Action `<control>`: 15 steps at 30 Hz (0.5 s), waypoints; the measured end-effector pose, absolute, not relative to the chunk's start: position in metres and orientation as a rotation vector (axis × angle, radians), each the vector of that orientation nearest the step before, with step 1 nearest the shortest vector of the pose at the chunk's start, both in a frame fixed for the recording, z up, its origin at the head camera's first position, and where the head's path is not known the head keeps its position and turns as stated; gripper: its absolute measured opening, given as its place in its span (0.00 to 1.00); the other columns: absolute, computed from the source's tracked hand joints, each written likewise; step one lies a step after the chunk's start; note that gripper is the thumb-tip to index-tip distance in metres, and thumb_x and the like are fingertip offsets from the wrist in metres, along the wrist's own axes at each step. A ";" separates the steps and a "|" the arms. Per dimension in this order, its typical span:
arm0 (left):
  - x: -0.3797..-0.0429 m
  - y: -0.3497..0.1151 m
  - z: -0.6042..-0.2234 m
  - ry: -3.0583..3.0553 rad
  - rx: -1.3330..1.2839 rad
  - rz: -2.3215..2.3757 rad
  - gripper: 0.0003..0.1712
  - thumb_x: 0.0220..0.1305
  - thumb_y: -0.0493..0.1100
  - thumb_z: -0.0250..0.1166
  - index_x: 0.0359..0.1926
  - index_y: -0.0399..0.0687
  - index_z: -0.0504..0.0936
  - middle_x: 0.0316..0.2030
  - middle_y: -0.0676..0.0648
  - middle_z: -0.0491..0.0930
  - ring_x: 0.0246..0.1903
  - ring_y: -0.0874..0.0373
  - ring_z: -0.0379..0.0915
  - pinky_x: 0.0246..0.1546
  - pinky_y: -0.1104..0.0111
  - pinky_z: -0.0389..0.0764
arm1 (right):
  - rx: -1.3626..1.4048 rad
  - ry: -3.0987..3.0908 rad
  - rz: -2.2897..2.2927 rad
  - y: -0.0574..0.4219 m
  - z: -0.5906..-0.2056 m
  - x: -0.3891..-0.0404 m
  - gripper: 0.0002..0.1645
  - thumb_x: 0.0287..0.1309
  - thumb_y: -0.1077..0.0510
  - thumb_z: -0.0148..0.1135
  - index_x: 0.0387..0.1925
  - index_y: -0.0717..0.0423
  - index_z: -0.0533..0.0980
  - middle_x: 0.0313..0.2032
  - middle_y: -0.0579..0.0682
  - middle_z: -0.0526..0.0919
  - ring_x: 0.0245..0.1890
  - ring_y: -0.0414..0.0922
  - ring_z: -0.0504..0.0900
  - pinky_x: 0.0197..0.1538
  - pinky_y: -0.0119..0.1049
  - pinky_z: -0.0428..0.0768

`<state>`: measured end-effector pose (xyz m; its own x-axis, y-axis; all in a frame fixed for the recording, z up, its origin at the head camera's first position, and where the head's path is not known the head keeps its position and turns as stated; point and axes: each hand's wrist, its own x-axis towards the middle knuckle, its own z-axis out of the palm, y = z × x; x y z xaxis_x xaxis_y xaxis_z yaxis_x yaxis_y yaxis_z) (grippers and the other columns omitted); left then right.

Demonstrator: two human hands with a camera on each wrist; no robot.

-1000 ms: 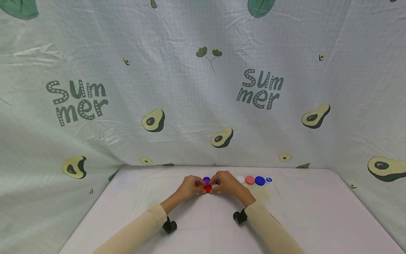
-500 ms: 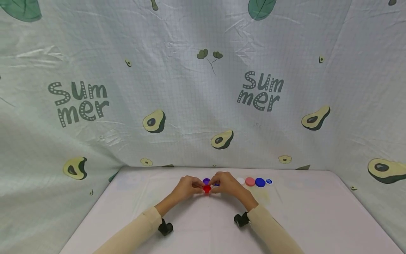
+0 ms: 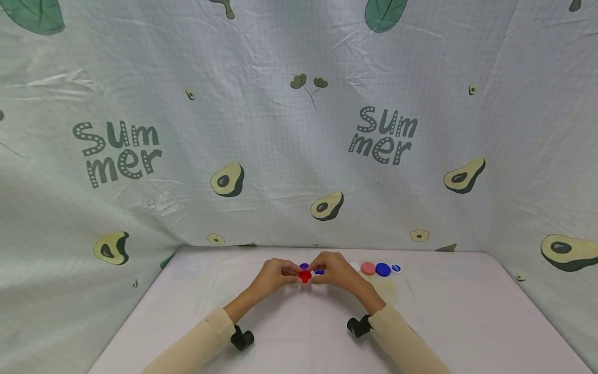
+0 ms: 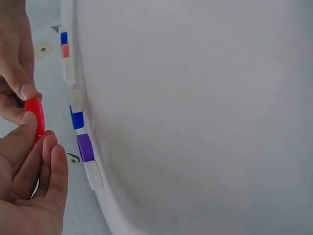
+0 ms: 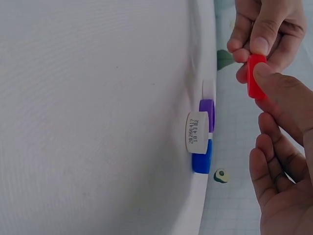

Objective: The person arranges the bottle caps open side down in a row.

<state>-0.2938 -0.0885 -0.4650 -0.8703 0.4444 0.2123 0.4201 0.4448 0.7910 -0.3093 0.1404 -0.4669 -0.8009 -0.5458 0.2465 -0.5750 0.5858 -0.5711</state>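
Observation:
Above the white table, both hands pinch one red bottle cap [image 3: 305, 276] between thumbs and fingertips. My left hand [image 3: 274, 275] has it from the left, and my right hand [image 3: 334, 271] from the right. In the left wrist view the red cap [image 4: 34, 117] stands on edge, apart from the tabletop. The right wrist view shows the same cap [image 5: 256, 77] between the two thumbs. Just behind the hands lie a purple cap [image 3: 303, 266] and a blue cap [image 3: 320, 272], partly covered by fingers. A white cap with printed digits [image 5: 197, 133] sits beside them.
Right of the hands, a row holds a white cap [image 3: 355, 266], a salmon cap [image 3: 368, 268], a blue cap [image 3: 383, 269] and a small blue-and-white cap [image 3: 396, 268]. A printed curtain [image 3: 275, 208] hangs behind the white table [image 3: 458, 311].
The hands have risen slightly with the red cap, which now sits a little higher relative to the table. More of the blue cap shows through the right fingers. The head view has tilted slightly upward.

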 end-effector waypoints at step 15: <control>-0.285 -0.085 -0.459 2.661 0.807 1.494 0.12 0.60 0.36 0.74 0.45 0.38 0.89 0.39 0.44 0.89 0.40 0.55 0.87 0.42 0.70 0.86 | 0.997 -2.691 1.086 0.147 -0.456 -0.297 0.14 0.54 0.57 0.78 0.43 0.55 0.87 0.39 0.55 0.86 0.41 0.54 0.82 0.47 0.46 0.84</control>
<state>-0.2848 -0.0845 -0.4589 -0.8693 0.4236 0.2549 0.4382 0.4215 0.7940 -0.2973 0.1469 -0.4556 -0.7865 -0.5432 0.2937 -0.5949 0.5390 -0.5963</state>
